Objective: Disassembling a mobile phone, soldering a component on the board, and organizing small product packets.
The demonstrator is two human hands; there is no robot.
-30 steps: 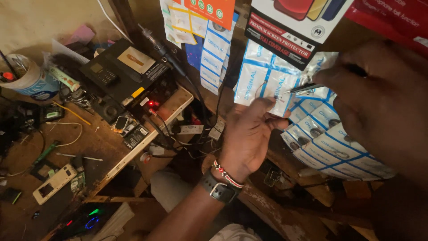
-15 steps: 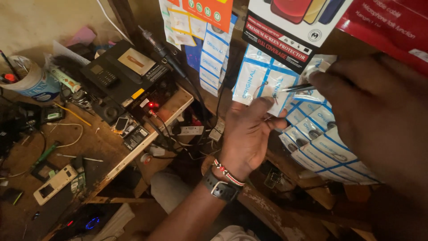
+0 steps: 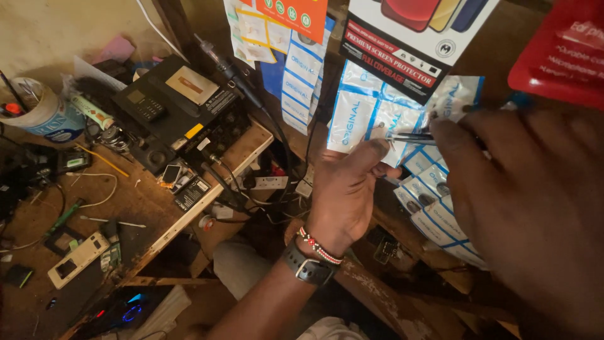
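1. Reaching up from below, the left hand (image 3: 345, 189) has its fingers drawn close together, thumb and forefinger pinched at the lower edge of a small white-and-blue packet (image 3: 352, 119).
2. That packet hangs in a row of like packets on the wooden wall, just beside the tip of the tweezers (image 3: 409, 136).
3. The right hand (image 3: 522, 214) fills the near right of the view, dark and blurred; it holds the thin metal tweezers, whose tips point left and meet the left fingertips (image 3: 379, 146). How tightly its fingers close cannot be told.
4. The left wrist wears a dark watch (image 3: 306, 264) and a beaded bracelet (image 3: 319, 245).
5. More packets (image 3: 440, 220) hang lower right, partly behind the right hand.
6. A large card with pictured phones (image 3: 409, 44) hangs above the row.
7. To the left, a wooden bench (image 3: 135, 201) carries a black box-shaped machine (image 3: 173, 110), loose wires, a white tub (image 3: 44, 113) and a small pale handset (image 3: 78, 259).
8. A white power strip (image 3: 267, 182) lies under the bench edge.
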